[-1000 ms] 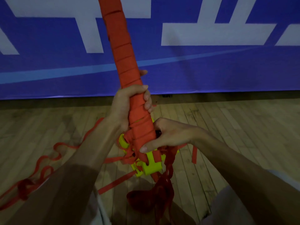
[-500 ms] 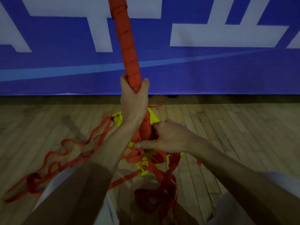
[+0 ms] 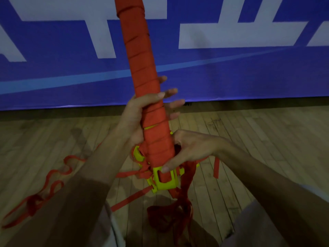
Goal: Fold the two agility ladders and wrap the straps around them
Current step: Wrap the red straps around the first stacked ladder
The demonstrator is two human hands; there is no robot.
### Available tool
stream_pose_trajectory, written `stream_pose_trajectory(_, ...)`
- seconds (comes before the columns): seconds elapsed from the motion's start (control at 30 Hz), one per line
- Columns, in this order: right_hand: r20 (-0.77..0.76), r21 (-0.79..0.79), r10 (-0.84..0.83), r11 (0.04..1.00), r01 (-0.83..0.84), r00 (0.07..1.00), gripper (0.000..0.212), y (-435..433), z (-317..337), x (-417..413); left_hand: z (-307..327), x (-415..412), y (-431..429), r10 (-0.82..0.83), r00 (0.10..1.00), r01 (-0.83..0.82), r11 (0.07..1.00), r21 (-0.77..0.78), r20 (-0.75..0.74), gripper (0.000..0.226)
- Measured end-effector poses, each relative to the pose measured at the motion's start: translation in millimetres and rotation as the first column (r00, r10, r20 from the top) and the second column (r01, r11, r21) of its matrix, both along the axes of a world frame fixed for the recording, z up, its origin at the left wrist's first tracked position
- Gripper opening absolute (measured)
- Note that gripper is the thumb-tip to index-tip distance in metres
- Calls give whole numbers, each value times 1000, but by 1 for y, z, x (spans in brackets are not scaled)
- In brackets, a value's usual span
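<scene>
A folded agility ladder bundle [image 3: 142, 68], its yellow rungs almost fully wound in red strap, stands nearly upright in front of me. My left hand [image 3: 137, 114] grips its middle, thumb across the front and fingers showing behind. My right hand [image 3: 185, 150] holds the lower end, thumb pressed just above the bare yellow rung ends [image 3: 163, 180]. A loose red strap [image 3: 185, 202] hangs from the bottom in a tangle. More red strap [image 3: 53, 179] trails in loops over the floor to the left.
The wooden plank floor [image 3: 267, 148] stretches ahead to a blue banner with white shapes [image 3: 231, 68] along the wall. A short piece of red strap [image 3: 216, 168] lies on the floor right of my right wrist.
The bundle has come closer to me and risen. My left hand slid down to grip its middle. My right hand shifted to the lower end by the yellow rungs.
</scene>
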State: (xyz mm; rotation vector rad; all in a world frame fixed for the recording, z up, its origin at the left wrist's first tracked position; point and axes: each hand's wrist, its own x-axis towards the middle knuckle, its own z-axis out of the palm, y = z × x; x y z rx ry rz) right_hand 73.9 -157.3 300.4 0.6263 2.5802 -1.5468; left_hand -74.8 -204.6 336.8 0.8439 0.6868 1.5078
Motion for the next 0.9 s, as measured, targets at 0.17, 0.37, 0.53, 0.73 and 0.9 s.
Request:
stream_pose_trajectory(0.17,116,136,-47,990,31,992,49,-1,9,0,-3,3,6,169,967,-171,985,5,-192,36)
stream_pose_trajectory(0.37,209,327,-178,939,103,962,62,1,8,-4,-11,6,15,416,761,-484,875,-8,-498,24)
stream_pose_trajectory(0.53,207,542,-163,840,25,965,39,3,12,-3,-19,0,25,368,558,-533,846,19,-744,27)
stream_pose_trajectory(0.73,-19,559,-158,817,141,987,50,2,27,16,-27,-5,32,222,678,-417,901,-118,-701,51)
stream_pose_trajectory(0.9,-289,560,-246,740,372,925,74,-4,31,17,-29,-1,28,-39,923,-180,835,-520,-382,35)
